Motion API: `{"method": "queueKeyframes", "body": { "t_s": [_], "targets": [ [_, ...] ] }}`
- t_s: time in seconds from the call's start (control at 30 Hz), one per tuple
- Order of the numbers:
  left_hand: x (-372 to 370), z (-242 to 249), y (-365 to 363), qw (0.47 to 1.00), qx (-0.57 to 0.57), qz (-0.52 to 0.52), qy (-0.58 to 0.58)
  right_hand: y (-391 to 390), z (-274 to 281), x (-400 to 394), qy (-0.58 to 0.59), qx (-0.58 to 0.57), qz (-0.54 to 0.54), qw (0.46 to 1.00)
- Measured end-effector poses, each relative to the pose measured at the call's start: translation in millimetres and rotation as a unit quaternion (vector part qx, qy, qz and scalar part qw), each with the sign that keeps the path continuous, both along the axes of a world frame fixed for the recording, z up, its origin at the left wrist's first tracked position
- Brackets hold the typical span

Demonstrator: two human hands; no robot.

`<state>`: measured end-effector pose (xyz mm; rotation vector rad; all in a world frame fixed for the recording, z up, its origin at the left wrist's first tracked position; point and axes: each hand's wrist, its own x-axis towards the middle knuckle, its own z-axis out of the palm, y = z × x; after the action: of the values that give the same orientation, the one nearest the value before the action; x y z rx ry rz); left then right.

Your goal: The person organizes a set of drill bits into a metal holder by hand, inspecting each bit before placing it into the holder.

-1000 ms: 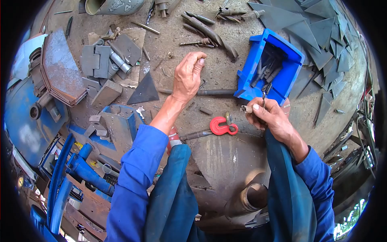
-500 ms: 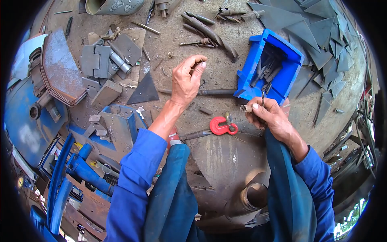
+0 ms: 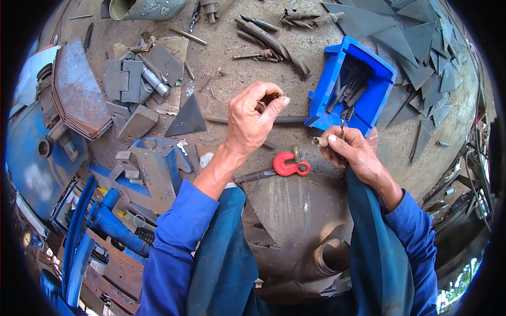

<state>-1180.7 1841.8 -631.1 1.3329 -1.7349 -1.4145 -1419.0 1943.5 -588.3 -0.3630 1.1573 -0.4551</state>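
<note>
My left hand (image 3: 252, 118) is above the ground in the middle, its fingers curled and the thumb close to the fingertips. Whatever it may pinch is hidden or too small to make out. Close to the near end of a blue plastic bin (image 3: 387, 71), my right hand (image 3: 350, 152) is closed on a drill bit (image 3: 342, 128) that points up between thumb and fingers. A short, light-ended cylindrical piece (image 3: 319, 141) also sticks out of that grip to the left. Several dark metal bits (image 3: 350, 92) lie inside the bin, which rests tilted on its side.
A red hook (image 3: 290, 166) lies between my knees and the bin. Large twisted drill bits (image 3: 274, 45) are farther off. Triangular steel plates (image 3: 406, 42) pile up at the right, while hinges and metal blocks (image 3: 126, 79) lie left. A dark rod (image 3: 290, 120) runs behind my left hand.
My left hand has moved a little to the right and towards me, nearer the bin and my right hand. The right hand stays nearly still with the drill bit.
</note>
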Motion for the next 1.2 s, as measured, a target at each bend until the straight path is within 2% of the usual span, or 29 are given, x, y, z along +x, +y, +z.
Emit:
{"method": "queueKeyframes", "body": {
  "t_s": [0.23,0.3,0.53,0.73,1.03,1.1,1.17,1.2],
  "targets": [
    [-6,12,-3,1.0,-0.016,-0.015,-0.002,2,-2,1,0.008,-0.01,0.005,1.0],
    [-10,12,-2,0.999,-0.037,-0.007,0.038,-1,0,1,0.005,-0.008,0.009,1.0],
    [-16,14,0,0.996,-0.042,-0.012,0.072,-3,3,3,0.027,-0.022,0.032,0.999],
    [-20,19,3,0.995,-0.008,-0.003,0.099,-6,4,4,0.038,-0.023,0.043,0.998],
    [-24,28,12,0.975,0.163,0.032,0.147,-6,1,4,0.051,-0.051,0.083,0.994],
    [-27,32,11,0.974,0.192,0.015,0.121,-6,2,4,0.051,-0.058,0.091,0.993],
    [-36,43,8,0.984,0.143,-0.041,0.101,-6,3,5,0.048,-0.066,0.1,0.992],
    [-38,46,6,0.99,0.081,-0.09,0.077,-6,4,5,0.038,-0.071,0.107,0.991]
  ]
}}
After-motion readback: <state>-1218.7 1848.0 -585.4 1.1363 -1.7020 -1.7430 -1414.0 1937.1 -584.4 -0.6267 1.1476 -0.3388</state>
